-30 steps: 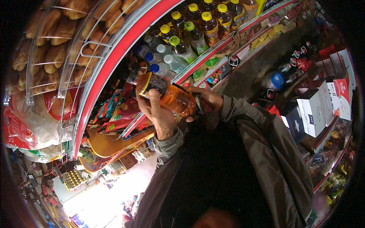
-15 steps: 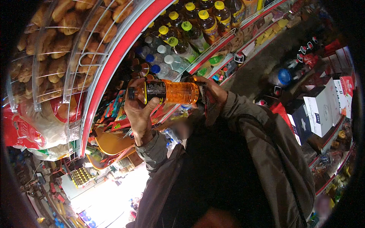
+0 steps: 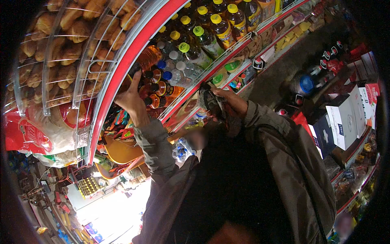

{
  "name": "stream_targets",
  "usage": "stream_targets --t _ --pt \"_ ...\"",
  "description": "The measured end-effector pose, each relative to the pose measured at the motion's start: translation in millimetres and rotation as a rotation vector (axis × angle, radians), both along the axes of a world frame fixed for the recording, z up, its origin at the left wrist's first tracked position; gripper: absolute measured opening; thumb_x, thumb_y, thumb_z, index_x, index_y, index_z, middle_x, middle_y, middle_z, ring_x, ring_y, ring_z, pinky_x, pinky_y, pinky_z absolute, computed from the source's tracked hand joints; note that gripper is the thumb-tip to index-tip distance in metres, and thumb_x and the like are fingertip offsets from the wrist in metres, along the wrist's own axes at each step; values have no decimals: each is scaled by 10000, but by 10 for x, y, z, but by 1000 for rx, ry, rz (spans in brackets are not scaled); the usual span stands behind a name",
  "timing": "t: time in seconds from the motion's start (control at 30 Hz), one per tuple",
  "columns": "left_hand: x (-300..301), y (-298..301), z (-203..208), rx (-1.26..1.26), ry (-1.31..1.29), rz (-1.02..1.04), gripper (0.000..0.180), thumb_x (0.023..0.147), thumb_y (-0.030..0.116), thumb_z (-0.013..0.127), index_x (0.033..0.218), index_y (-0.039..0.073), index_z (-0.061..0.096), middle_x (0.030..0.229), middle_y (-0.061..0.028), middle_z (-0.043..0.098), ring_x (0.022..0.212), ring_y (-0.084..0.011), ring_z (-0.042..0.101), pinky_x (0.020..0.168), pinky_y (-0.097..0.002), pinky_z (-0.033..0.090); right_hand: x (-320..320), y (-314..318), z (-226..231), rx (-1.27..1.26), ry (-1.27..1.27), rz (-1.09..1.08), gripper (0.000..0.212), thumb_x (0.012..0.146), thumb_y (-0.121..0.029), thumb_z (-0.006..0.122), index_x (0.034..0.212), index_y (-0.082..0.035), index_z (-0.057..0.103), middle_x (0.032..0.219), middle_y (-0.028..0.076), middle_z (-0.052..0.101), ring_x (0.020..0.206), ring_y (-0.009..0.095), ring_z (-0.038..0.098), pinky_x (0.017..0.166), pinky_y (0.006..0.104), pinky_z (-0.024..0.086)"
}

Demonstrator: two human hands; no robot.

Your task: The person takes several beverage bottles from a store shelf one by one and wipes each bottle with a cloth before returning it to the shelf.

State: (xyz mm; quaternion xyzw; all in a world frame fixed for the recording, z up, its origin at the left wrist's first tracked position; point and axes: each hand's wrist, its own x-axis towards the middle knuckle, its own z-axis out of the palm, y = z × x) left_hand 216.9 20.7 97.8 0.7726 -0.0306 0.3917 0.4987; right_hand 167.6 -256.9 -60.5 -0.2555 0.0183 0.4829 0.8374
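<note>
My left hand [image 3: 133, 99] reaches up into the drinks shelf, its fingers closed at the dark capped end of a bottle of orange drink [image 3: 149, 56]. The shelf's red edge hides part of that bottle and some of the fingers. Just below it stand several dark-capped bottles of the same orange drink [image 3: 174, 90], beside clear bottles with blue and white caps [image 3: 189, 70]. Before my chest, my right hand [image 3: 233, 101] is closed on a crumpled dark cloth [image 3: 211, 99].
Yellow-capped and green-capped bottles [image 3: 221, 29] fill the upper shelf. A wire rack of bread [image 3: 61, 53] curves along the left, with plastic-wrapped packs [image 3: 44, 130] beneath. White and dark boxes [image 3: 345, 120] and a bottle pack with a blue round top [image 3: 305, 83] are at right.
My left hand has carried the bottle of orange drink up and left, from between my hands into the shelf. My right hand has come away from the bottle, still holding the cloth.
</note>
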Motion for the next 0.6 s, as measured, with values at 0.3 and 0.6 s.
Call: stream_targets --t 0.3,0.6 --pt "927 441 -246 348 114 -65 226 853 36 764 1076 6 740 1161 -96 695 1002 -212 652 899 -381 542 4 -97 -43 -153 17 -112 531 953 -513 600 1130 -15 649 901 122 704 705 239 690 619 371 580" --pt "1662 918 -667 626 544 66 561 652 330 940 1025 28 650 983 -125 710 907 -275 653 840 -413 523 40 -238 -142 -134 -19 -218 500 951 -510 589 1099 -37 651 873 93 695 721 210 683 622 364 591"
